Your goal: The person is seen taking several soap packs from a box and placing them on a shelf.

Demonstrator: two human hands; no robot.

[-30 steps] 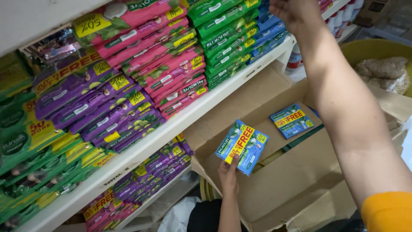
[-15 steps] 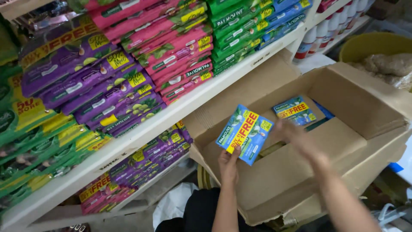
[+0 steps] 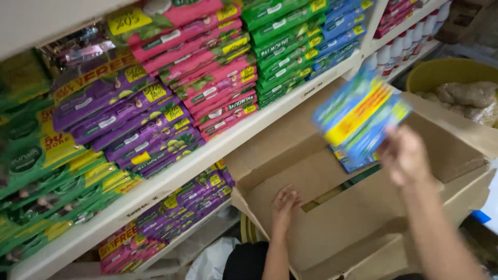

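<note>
Held up over the cardboard box point(image 3: 332, 233): a bundle of blue packs point(image 3: 360, 116), flat and glossy, with a yellow band across, blurred. Clasped at the lower right corner by the right hand point(image 3: 407, 155), fingers closed on the edge. Out of the box already, but not on any shelf yet. Just below, near the far inner wall of the box, one more blue pack point(image 3: 346, 159) of the same kind; the rest of the box bottom hidden by the flaps.

On the near flap, the left hand point(image 3: 284, 199): flat, fingers spread, grasping nothing. Plain brown board, matt, creased at the folds.

Further left, a white shelf board point(image 3: 197, 161), loaded with leaning rows of shiny film pouches: pink pouches point(image 3: 207, 78), purple pouches point(image 3: 135, 129), green pouches point(image 3: 280, 41). At the far right, a yellow tub point(image 3: 446, 72) and white bottles point(image 3: 399, 44).
</note>
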